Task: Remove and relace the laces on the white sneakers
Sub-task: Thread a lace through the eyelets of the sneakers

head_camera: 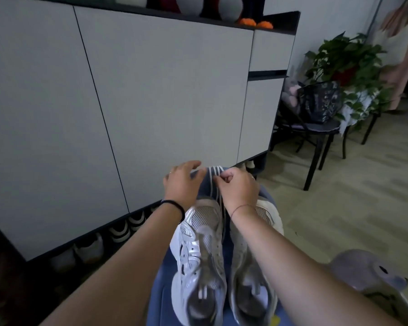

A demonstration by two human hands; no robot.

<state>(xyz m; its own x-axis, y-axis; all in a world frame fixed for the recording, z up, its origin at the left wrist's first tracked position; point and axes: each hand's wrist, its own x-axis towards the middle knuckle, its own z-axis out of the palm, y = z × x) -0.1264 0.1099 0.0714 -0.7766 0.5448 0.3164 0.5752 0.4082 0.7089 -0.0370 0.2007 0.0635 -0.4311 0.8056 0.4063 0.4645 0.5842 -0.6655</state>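
Note:
Two white sneakers lie side by side on my lap, on blue fabric, toes pointing away. The left sneaker (199, 252) shows silver side panels and a mesh toe. My right forearm partly covers the right sneaker (250, 278). White laces (216, 182) lie in several strands over the fabric beyond the toes. My right hand (239, 189) pinches the laces between thumb and curled fingers. My left hand (183, 182) rests beside them with fingers spread; its fingertips reach the strands, and whether they hold any I cannot tell.
A tall grey cabinet (151, 90) stands close in front, with shoes (125, 229) tucked in the gap under it. A black stool (316, 135) with a dark bag and a potted plant (349, 60) stand at the right. A pale bin (375, 290) sits at the lower right.

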